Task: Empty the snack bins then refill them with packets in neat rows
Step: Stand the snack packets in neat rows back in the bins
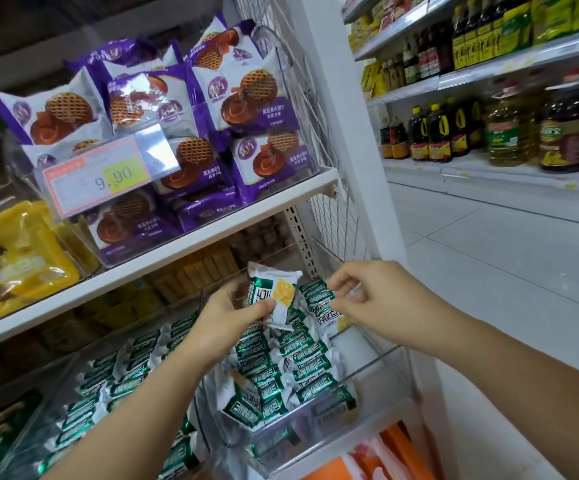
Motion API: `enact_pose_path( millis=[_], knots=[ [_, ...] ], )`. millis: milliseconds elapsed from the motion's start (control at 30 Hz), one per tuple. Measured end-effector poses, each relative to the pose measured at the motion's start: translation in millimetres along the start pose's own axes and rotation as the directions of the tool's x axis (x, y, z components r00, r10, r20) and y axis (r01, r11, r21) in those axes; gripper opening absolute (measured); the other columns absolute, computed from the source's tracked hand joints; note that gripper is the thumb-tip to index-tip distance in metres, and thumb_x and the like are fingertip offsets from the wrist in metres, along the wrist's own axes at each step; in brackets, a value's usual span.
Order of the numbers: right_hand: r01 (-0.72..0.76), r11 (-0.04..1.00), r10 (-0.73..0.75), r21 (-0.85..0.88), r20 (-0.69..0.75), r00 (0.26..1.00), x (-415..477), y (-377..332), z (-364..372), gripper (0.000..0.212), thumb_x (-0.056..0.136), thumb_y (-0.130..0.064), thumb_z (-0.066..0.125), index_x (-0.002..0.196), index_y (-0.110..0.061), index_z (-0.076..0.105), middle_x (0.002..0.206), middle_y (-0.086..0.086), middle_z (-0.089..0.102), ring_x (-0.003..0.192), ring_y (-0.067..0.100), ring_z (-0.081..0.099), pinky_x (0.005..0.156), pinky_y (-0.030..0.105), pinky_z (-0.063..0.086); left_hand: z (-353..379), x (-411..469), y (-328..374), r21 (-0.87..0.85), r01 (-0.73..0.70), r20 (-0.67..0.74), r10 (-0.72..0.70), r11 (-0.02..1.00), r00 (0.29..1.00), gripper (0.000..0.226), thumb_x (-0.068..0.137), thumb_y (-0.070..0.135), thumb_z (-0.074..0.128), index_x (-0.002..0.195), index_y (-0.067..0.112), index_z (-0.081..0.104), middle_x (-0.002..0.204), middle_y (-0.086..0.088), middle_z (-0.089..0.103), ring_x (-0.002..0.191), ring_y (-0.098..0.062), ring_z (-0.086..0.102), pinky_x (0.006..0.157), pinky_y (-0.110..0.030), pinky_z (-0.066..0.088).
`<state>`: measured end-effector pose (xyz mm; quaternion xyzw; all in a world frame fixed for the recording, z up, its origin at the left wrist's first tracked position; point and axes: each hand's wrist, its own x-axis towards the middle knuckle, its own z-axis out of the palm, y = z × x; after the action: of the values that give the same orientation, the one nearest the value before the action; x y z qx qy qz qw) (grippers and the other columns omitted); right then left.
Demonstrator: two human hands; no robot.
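A clear plastic snack bin (319,433) on the lower shelf holds several green-and-white cracker packets (291,368) standing in rows. My left hand (232,317) grips one green-and-white packet (274,296) upright above the back of the bin. My right hand (367,292) pinches the top edge of another packet (319,296) just to its right. A second clear bin (83,407) to the left holds more of the same packets.
The shelf above carries a clear bin of purple waffle-biscuit packets (246,95) with a 9.90 price tag (108,178), and yellow packets (17,258) at the left. A wire side panel (333,220) closes the shelf's right end. Oil bottles (509,129) line shelves across the aisle.
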<state>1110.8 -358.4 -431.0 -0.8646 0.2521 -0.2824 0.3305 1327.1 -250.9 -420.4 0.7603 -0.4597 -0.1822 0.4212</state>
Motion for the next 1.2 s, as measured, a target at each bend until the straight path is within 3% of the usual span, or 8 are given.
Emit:
enact_pose_path(
  millis=[100,233,333,433,567,733,1000,1200],
  knots=[
    [-0.026,0.988,0.048,-0.155,0.143,0.989,-12.1,12.4,-15.5,0.014,0.087,-0.02,0.064,0.1,-0.022,0.068,0.077,-0.016,0.062,0.062,-0.011,0.054,0.06,0.005,0.039,21.1,11.8,2.7,0.047,-0.042,-0.025,0.044,0.998,0.999,0.077,0.071,0.044,0.079,0.135,0.016,0.048,0.122,0.005,0.064,0.109,-0.013,0.061,0.103,-0.038,0.044],
    [-0.002,0.937,0.135,-0.348,0.358,0.924,-22.9,30.4,-25.9,0.026,0.086,-0.024,0.066,0.112,-0.021,0.068,0.106,-0.01,0.068,0.095,0.004,0.061,0.085,0.019,0.047,63.9,30.0,11.7,0.111,-0.144,0.054,0.138,0.983,0.989,0.058,0.081,0.023,0.076,0.132,0.018,0.048,0.113,0.008,0.063,0.107,-0.009,0.059,0.092,-0.023,0.044],
    [0.029,0.935,0.119,-0.353,0.389,0.914,-25.6,39.0,-27.1,0.027,0.085,-0.023,0.067,0.112,-0.022,0.07,0.108,-0.007,0.07,0.097,0.005,0.061,0.086,0.018,0.045,82.2,43.1,1.5,0.1,-0.119,0.072,0.112,0.988,0.991,0.054,0.081,0.018,0.076,0.126,0.018,0.048,0.115,0.006,0.061,0.096,-0.004,0.059,0.082,-0.013,0.046],
    [0.059,0.941,0.078,-0.332,0.386,0.919,-28.0,45.0,-29.4,0.027,0.085,-0.023,0.066,0.112,-0.025,0.07,0.097,-0.015,0.068,0.08,-0.008,0.057,0.075,0.007,0.042,88.4,45.5,-15.2,0.16,-0.06,0.115,0.042,0.985,0.993,0.054,0.079,0.023,0.077,0.124,0.021,0.048,0.121,0.001,0.055,0.106,-0.015,0.058,0.088,-0.029,0.047],
    [0.021,0.98,0.06,-0.2,0.393,0.918,-27.2,51.9,-34.1,0.022,0.085,-0.018,0.067,0.106,-0.023,0.072,0.08,-0.022,0.06,0.063,-0.025,0.05,0.059,-0.002,0.034,94.5,42.3,-26.1,0.315,-0.105,0.205,0.04,0.943,0.978,0.051,0.081,0.028,0.075,0.121,0.026,0.043,0.121,0.007,0.047,0.11,-0.008,0.047,0.08,-0.021,0.038],
    [0.006,0.989,0.054,-0.149,0.398,0.916,-25.4,55.2,-33.3,0.02,0.086,-0.019,0.068,0.104,-0.024,0.072,0.087,-0.017,0.065,0.064,-0.026,0.05,0.059,-0.003,0.034,112.2,53.1,-24.7,0.556,-0.198,0.264,0.054,0.807,0.963,0.049,0.08,0.028,0.076,0.121,0.021,0.05,0.115,-0.001,0.059,0.096,-0.017,0.06,0.082,-0.03,0.047],
    [-0.003,0.987,0.067,-0.161,0.394,0.916,-26.1,55.1,-33.1,0.02,0.085,-0.02,0.068,0.105,-0.024,0.072,0.087,-0.017,0.065,0.063,-0.024,0.051,0.058,-0.003,0.033,119.6,57.0,-17.8,0.79,-0.195,0.222,0.024,0.582,0.975,0.055,0.08,0.051,0.069,0.129,0.035,0.051,0.134,0.001,0.048,0.126,-0.024,0.039,0.103,-0.042,0.031],
    [0.011,0.978,0.075,-0.209,0.402,0.913,-24.8,57.1,-31.5,0.021,0.085,-0.023,0.069,0.105,-0.027,0.072,0.09,-0.017,0.067,0.064,-0.024,0.051,0.059,-0.002,0.035,71.2,40.1,-9.4,0.587,-0.126,0.182,0.022,0.799,0.983,0.059,0.083,0.058,0.061,0.135,0.033,0.05,0.139,0.0,0.05,0.129,-0.025,0.045,0.105,-0.045,0.039]
  ],
)
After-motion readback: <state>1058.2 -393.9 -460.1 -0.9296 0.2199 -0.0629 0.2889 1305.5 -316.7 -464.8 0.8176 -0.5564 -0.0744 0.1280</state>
